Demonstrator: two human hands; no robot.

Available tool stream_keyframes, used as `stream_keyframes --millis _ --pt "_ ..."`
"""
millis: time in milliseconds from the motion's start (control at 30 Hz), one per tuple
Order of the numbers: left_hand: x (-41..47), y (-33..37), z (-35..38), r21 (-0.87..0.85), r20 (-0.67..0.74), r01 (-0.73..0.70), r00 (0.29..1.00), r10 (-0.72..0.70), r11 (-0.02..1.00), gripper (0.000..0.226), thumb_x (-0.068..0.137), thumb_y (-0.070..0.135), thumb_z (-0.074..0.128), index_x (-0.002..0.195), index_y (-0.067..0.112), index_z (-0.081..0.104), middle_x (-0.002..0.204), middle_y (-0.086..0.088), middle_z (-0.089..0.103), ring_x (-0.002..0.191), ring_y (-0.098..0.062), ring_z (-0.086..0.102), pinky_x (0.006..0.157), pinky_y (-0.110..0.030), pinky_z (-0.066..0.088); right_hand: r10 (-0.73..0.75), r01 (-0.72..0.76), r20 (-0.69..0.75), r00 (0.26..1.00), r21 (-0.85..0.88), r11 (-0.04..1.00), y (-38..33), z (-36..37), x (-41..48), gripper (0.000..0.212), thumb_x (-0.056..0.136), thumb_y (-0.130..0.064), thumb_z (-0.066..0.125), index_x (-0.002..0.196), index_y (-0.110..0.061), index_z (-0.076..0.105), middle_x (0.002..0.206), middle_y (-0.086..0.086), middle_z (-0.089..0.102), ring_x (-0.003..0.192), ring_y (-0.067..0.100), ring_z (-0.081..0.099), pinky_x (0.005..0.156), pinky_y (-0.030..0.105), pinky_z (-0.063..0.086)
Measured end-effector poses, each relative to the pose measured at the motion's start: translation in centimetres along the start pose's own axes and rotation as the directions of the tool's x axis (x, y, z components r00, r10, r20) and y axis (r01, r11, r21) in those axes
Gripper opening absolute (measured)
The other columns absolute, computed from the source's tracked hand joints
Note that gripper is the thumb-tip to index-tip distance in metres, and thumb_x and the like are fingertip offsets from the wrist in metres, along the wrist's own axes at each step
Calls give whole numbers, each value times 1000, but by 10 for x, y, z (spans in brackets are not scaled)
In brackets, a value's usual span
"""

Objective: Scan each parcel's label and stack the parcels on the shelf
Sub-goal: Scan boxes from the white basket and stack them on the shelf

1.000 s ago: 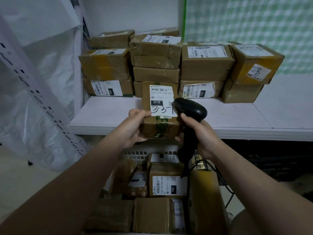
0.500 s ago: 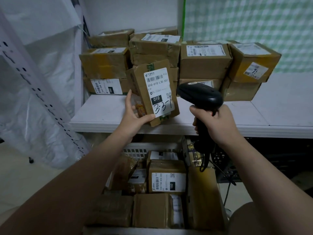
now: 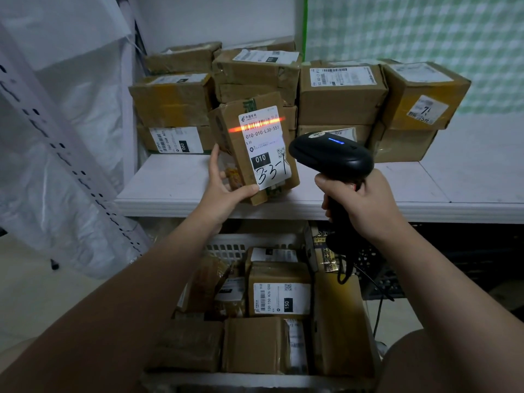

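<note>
My left hand (image 3: 226, 184) grips a small brown parcel (image 3: 231, 131) by its lower left corner and holds it tilted above the white shelf (image 3: 170, 182). Its white label (image 3: 265, 146) faces me, marked 010 and 3-3-1 by hand. An orange scan line crosses the barcode at the label's top. My right hand (image 3: 360, 205) grips the handle of a black barcode scanner (image 3: 331, 156), whose head points at the label from the right and shows a blue light. Several labelled cardboard parcels (image 3: 340, 95) are stacked at the back of the shelf.
Below the shelf a white basket (image 3: 226, 245) holds several more brown parcels (image 3: 279, 290). The scanner's cable (image 3: 378, 304) hangs down on the right of the basket. A perforated shelf upright (image 3: 56, 143) and plastic sheeting stand at the left. A dark crate sits under the shelf at the right.
My left hand lifted the parcel from over the basket up to the shelf and tilted it. My right hand raised the scanner and moved it right; the scan line and blue light now show.
</note>
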State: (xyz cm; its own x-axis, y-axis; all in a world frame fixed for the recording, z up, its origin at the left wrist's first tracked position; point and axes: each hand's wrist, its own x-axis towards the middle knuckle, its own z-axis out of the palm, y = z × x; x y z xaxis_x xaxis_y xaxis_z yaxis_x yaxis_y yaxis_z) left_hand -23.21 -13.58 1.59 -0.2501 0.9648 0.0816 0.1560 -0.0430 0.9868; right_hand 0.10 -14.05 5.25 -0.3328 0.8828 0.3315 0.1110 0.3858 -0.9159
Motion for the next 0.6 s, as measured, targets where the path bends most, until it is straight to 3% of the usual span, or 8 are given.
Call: stream_keyframes --millis 167,300,467,600 --pt "1 -1 0 1 -6 6 1000 -6 1000 108 80 7 74 149 42 -2 150 -8 33 110 -5 45 82 -18 42 7 -7 12 1000 22 1000 0 1 1 15 78 -31 63 89 -21 61 67 13 58 59 13 62 56 28 54" --pt "1 -4 0 -21 -8 1 1000 -2 1000 109 80 6 74 148 43 -2 150 -8 32 113 -6 45 80 -17 44 16 -16 19 1000 24 1000 1 3 2 9 86 -22 68 91 -23 60 67 8 59 60 13 63 58 29 54" --pt "-4 -2 -2 -60 2 17 1000 -17 998 109 79 3 74 149 43 1 147 -7 33 113 -8 48 75 -16 46 54 -53 -6 998 150 987 -17 9 10 3 90 -14 66 89 -11 64 65 11 58 59 18 62 54 29 53" --pt "-6 8 -16 3 12 23 1000 -23 1000 109 76 13 78 148 46 3 149 -7 31 129 -20 44 96 -36 45 116 -136 140 983 146 980 -50 2 27 20 90 -19 64 93 1 63 66 13 56 57 23 58 52 30 50"
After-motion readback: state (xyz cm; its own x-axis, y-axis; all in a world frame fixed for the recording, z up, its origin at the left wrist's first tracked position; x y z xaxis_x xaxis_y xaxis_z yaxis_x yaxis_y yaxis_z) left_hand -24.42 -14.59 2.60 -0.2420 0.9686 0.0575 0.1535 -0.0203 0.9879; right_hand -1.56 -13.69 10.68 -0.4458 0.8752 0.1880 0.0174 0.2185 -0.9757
